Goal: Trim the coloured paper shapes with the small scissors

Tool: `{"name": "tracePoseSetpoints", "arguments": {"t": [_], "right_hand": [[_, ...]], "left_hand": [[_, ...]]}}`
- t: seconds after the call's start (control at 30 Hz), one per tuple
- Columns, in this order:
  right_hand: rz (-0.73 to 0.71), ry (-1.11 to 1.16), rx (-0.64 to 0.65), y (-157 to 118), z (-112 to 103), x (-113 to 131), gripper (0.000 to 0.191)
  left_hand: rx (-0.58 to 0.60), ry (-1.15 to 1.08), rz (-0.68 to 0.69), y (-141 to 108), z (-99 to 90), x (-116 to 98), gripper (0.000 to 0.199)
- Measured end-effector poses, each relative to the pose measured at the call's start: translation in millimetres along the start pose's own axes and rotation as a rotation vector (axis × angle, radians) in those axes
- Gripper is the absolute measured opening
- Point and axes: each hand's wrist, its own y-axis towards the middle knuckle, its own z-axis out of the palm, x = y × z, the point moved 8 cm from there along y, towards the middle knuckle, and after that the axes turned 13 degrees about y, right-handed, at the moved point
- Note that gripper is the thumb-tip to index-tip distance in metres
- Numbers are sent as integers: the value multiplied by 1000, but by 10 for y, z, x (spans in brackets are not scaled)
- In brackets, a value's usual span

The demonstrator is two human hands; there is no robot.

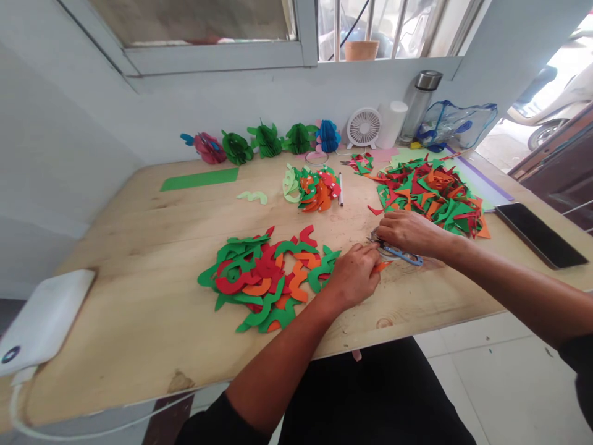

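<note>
My right hand [405, 232] is closed around the small blue-handled scissors [404, 255]. Their tips point left, and one blue handle shows below my fingers. Close to the blades is my left hand [354, 275], its fingers pressed together on an orange paper piece [382, 266] that pokes out on the right side. The rest of that piece is hidden under my fingers. Left of this hand lies a loose pile of curved green, red and orange cutouts [264, 275]. Beyond my right hand is a heap of jagged scraps [430, 191] in the same colours.
A smaller cutout bunch [315, 187] lies mid-table beside a pen [341, 189]. Paper honeycomb figures [266, 139] line the wall, with a fan [364, 128] and glass bottle [420, 105]. A phone [540, 233] lies right; a white power bank [49, 315] with cable lies left.
</note>
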Motion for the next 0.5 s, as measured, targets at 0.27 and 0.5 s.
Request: {"name": "tracePoseSetpoints", "arguments": {"t": [0.27,0.5], "right_hand": [[44,-38,-77,-32,-70,13,19],[48,27,-56,-31,-54,-1,18]], "left_hand": [[0,-4,-5,2,10,8,10],[-2,-2,-4,3,2,3,9]]}}
